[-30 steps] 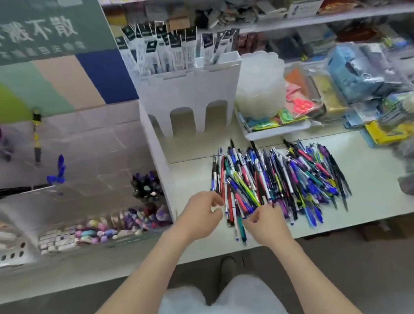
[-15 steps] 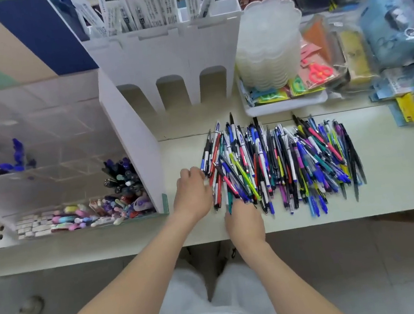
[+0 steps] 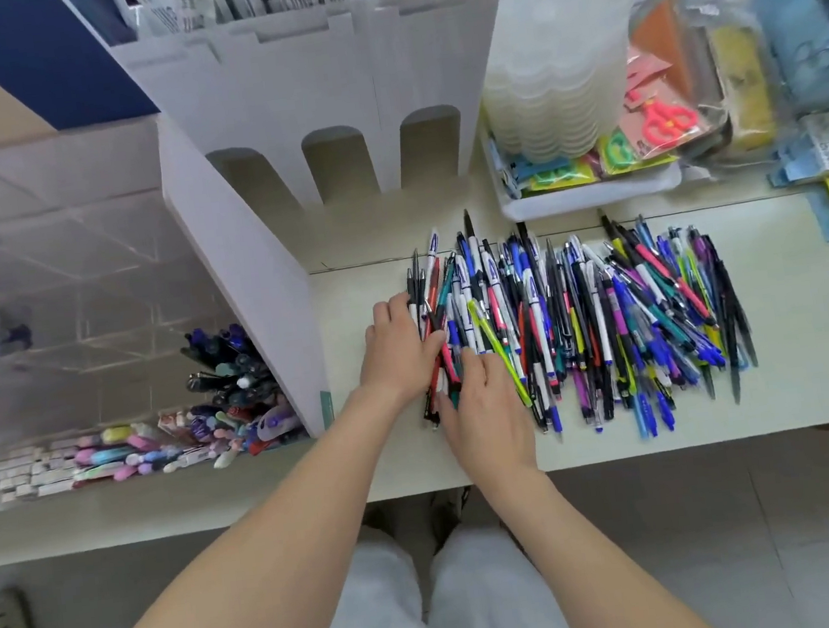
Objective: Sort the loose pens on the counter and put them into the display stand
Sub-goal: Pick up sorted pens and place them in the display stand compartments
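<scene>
frosted tubs (image 3: 558, 54) stacked | white tray (image 3: 590, 196) | red scissors (image 3: 665, 118) (packaged) beside tubs
</scene>
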A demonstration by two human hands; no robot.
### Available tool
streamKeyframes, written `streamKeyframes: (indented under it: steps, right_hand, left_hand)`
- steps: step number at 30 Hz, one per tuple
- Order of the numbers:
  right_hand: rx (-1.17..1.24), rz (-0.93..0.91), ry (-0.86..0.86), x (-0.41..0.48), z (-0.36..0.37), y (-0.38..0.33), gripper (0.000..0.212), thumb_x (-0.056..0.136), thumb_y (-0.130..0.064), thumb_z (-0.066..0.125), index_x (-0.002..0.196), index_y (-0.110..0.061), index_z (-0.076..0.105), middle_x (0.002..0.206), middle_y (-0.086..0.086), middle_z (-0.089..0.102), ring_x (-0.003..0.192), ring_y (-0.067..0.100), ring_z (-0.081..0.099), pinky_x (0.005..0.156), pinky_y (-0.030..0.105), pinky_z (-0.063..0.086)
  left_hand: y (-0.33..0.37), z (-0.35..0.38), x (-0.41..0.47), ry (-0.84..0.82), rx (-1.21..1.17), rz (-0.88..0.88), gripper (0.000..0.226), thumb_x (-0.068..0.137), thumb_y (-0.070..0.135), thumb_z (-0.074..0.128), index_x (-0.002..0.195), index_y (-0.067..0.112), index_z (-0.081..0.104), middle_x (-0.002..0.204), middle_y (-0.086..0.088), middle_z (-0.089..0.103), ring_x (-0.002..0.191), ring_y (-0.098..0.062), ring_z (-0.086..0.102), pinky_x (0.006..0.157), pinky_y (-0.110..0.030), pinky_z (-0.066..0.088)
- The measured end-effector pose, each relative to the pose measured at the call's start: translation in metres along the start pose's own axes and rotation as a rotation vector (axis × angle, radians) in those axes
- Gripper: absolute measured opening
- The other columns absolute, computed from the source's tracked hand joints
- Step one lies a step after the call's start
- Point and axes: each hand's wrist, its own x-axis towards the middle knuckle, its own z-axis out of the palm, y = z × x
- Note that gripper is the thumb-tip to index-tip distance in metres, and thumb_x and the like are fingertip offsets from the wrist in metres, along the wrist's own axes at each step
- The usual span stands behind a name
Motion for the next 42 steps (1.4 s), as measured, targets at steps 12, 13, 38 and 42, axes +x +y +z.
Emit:
streamKeyframes:
  steps: [12,13,38,42]
  right_hand:
    - [-0.258,0.175,-0.091,0.037,0.009,-0.046,0.069,0.096,-0.032,0.068,0.143,0.01,0.041,0.123,0.019,0.053,0.104,0.03,0.053,0.087,0.035,0.05]
    - [-0.295,0.173,-0.104,0.039,0.011,-0.048,0.06,0.1,-0.024,0.061,0.143,0.011,0.04,0.124,0.02,0.054,0.104,0.03,0.052,0.088,0.036,0.047]
    - [-0.208,-0.105,-0.02,0.011,0.006,-0.013,0.069,0.089,-0.043,0.08,0.145,-0.009,0.058,0.095,0.007,0.057,0.073,0.024,0.057,0.061,0.036,0.04]
    - [-0.221,-0.103,-0.063,0.008,0.007,-0.017,0.08,0.079,-0.047,0.085,0.144,-0.006,0.059,0.096,0.008,0.061,0.075,0.024,0.062,0.062,0.036,0.047]
  left_hand:
    - [-0.018,-0.015,0.016,-0.076,-0.036,-0.081,0.041,0.109,0.027,0.052,0.146,0.01,0.047,0.121,-0.017,0.071,0.119,-0.038,0.06,0.085,-0.036,0.041]
    - [-0.018,-0.015,0.018,-0.074,-0.023,-0.082,0.039,0.109,0.026,0.052,0.144,0.009,0.05,0.123,-0.017,0.07,0.121,-0.037,0.059,0.085,-0.036,0.04]
    - [0.045,-0.005,0.065,0.03,0.253,-0.213,0.074,0.103,0.055,0.058,0.148,0.001,0.034,0.148,-0.021,0.048,0.134,-0.04,0.053,0.099,-0.047,0.049]
    - [0.041,-0.006,0.062,0.036,0.252,-0.215,0.067,0.105,0.045,0.058,0.146,-0.004,0.035,0.147,-0.022,0.049,0.135,-0.04,0.053,0.101,-0.046,0.049]
